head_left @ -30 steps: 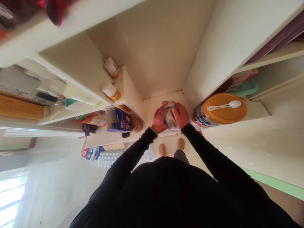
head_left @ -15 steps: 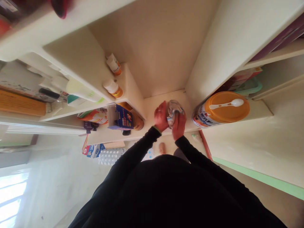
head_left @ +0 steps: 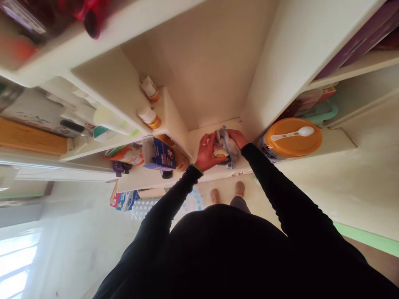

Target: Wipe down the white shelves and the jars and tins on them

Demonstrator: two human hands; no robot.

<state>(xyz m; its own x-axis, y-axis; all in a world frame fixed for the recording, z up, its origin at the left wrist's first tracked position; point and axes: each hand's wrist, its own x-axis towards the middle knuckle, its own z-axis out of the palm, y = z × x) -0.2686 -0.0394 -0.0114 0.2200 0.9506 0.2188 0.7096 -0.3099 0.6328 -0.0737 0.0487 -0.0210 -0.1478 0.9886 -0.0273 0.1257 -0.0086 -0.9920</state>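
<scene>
Plastic bag [head_left: 229, 148], crumpled and blue-edged, is gripped between my left hand [head_left: 206, 155] and right hand [head_left: 237, 138]. Its contents are too blurred to name.

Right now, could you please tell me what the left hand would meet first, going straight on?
The left hand would probably meet the blue-edged bag first; the two look in contact, though depth is unclear.

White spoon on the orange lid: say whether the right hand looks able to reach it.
Probably yes: the white spoon lies uncovered on the orange lid, though the right hand is occupied with the blue-edged item.
</scene>
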